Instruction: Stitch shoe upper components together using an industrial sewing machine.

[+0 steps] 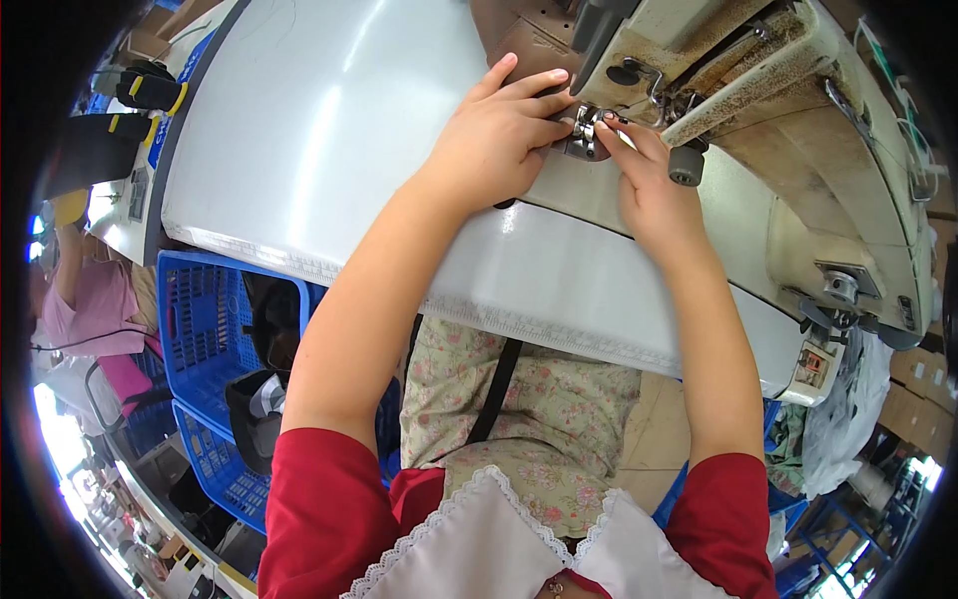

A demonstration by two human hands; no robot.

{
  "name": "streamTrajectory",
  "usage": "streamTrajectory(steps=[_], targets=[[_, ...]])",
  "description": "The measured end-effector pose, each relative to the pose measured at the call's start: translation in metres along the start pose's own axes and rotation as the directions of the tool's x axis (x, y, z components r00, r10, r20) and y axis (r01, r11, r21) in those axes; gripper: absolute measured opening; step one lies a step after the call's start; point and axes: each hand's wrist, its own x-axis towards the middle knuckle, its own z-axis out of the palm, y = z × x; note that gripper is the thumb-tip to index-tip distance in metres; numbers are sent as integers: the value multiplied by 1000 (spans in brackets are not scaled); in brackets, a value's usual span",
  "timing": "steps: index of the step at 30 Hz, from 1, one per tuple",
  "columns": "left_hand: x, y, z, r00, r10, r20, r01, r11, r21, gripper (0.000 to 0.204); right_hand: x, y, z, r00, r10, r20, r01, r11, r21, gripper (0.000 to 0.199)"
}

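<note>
A sewing machine (838,170) stands on the pale table, its sewing head at the upper right. My left hand (494,145) reaches over the table with its fingers spread. Its fingertips lie at the lower edge of a brown piece of material (524,35), and its thumb side is against a shiny metal part (582,135) below the sewing head. From the other side my right hand (659,190) has thumb and fingers drawn together at the same metal part. Whatever sits between its fingertips is too small to make out.
A ruler strip runs along the table's front edge (559,329). Blue plastic crates (205,329) holding dark items stand at the left below the table. At far left a person in pink (95,304) sits by another table. Clear plastic bags (848,409) hang at the lower right.
</note>
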Motion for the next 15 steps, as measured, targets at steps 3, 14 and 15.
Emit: streamTrajectory(steps=[3,14,15], targets=[[0,0,0,1000,4,2,-4,1000,2,32,1,-2,-3,1000,-7,-15,8,1000,20,53],[1,4,-1,1000,-9,6,9,1000,-10,31,0,-1,-4,999,10,-43,-6,997,78,51],[2,4,-2,1000,-12,-3,12,1000,-15,31,0,-1,-3,999,10,-48,-6,997,77,51]])
